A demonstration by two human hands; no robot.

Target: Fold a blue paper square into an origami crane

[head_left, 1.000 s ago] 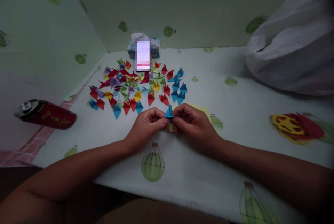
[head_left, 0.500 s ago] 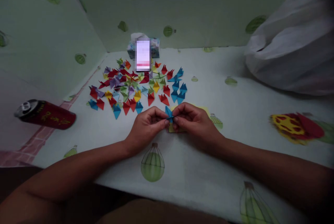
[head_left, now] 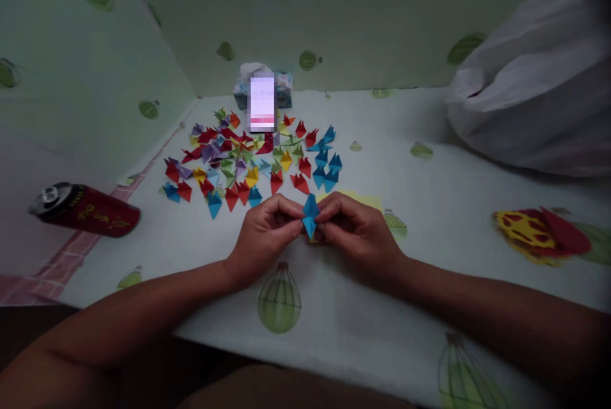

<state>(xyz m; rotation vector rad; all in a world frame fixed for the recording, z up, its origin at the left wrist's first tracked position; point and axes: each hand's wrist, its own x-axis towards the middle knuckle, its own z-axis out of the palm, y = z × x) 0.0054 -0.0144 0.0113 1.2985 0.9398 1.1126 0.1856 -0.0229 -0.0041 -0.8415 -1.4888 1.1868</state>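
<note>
Between both hands is a small piece of folded blue paper (head_left: 310, 215), pointed at top and bottom. My left hand (head_left: 270, 234) pinches its left side with thumb and forefinger. From the right, my right hand (head_left: 356, 231) pinches the other side, its fingertips close to those of the left. Partly hidden beneath my right hand lies yellow paper (head_left: 365, 199) on the table. Beyond the hands, many folded paper cranes (head_left: 233, 164) in red, blue, green, purple and yellow are spread out.
A phone with a lit screen (head_left: 262, 102) leans before a tissue box (head_left: 284, 92). A red can (head_left: 90, 210) is at the left. Toward the right are a red and yellow item (head_left: 529, 234) and a large white plastic bag (head_left: 534, 97). The patterned tablecloth (head_left: 382, 345) reaches the front edge.
The blue paper has been turned between the fingers, so a larger, longer face of it now shows. Both hands stay in nearly the same place.
</note>
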